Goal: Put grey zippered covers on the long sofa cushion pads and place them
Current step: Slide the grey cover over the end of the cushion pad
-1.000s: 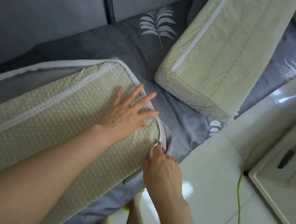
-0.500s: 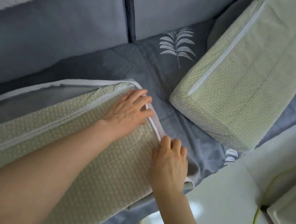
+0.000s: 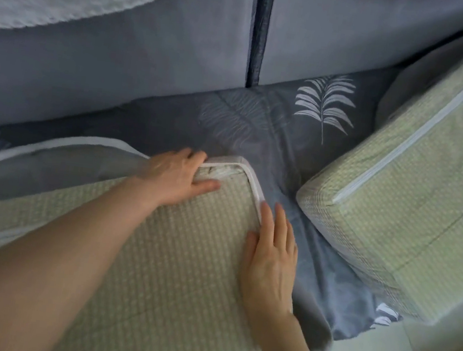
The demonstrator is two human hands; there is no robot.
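Shifted up the pad's end since half a second ago: right hand (image 3: 271,257), no longer pinching, now flat with straight fingers pressed along the white zipper tape (image 3: 253,178). Gone to the far corner: left hand (image 3: 175,178), fingers curled over the grey cover (image 3: 78,164) edge, thumb on the pad. Lying flat on the leaf-print sofa seat (image 3: 300,155): long cushion pad (image 3: 167,270), long axis left to right, end pointing right. Narrow strip of bare seat beyond that end, then second uncovered pad (image 3: 396,211), tilted, closing off the right. Behind, grey back cushions (image 3: 122,58).
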